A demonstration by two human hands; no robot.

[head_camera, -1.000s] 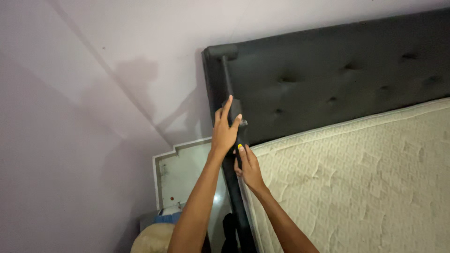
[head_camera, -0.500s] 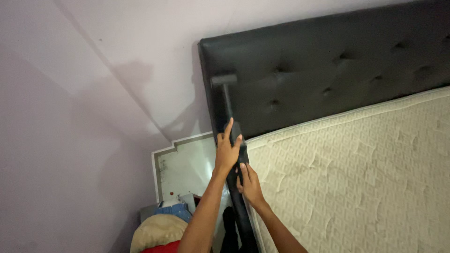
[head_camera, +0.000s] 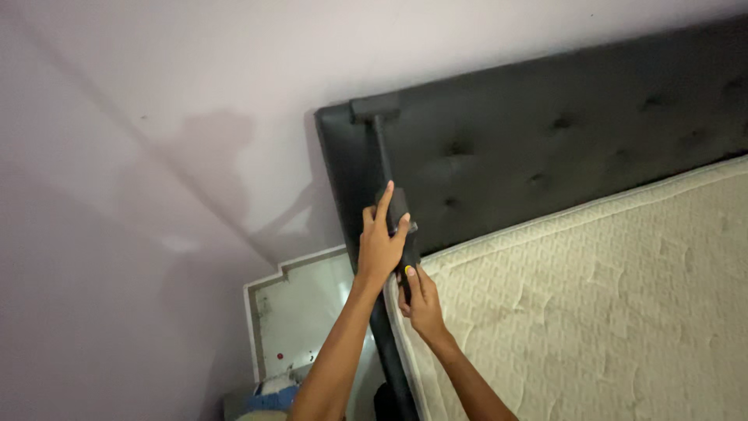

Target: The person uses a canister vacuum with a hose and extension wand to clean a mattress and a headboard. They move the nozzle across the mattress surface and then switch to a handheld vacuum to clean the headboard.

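Note:
Both my hands hold a black long-necked tool (head_camera: 383,152), like a handheld vacuum with a flat nozzle. My left hand (head_camera: 379,243) wraps the tool's body, forefinger stretched along it. Just below, my right hand (head_camera: 421,300) grips the lower end of the tool. The flat nozzle (head_camera: 375,107) rests on the top edge of the black tufted headboard (head_camera: 545,125), near its left corner. A bare cream quilted mattress (head_camera: 592,304) lies against the headboard, to the right of my hands.
A pale lilac wall (head_camera: 171,93) stands behind the headboard and to the left. A strip of white floor with a grey border (head_camera: 292,308) shows beside the bed. A blue item (head_camera: 269,401) lies at the bottom edge.
The nozzle slid down the headboard's left side, then back up to its top edge. Both hands kept their hold and moved with the tool. The view shifted slightly.

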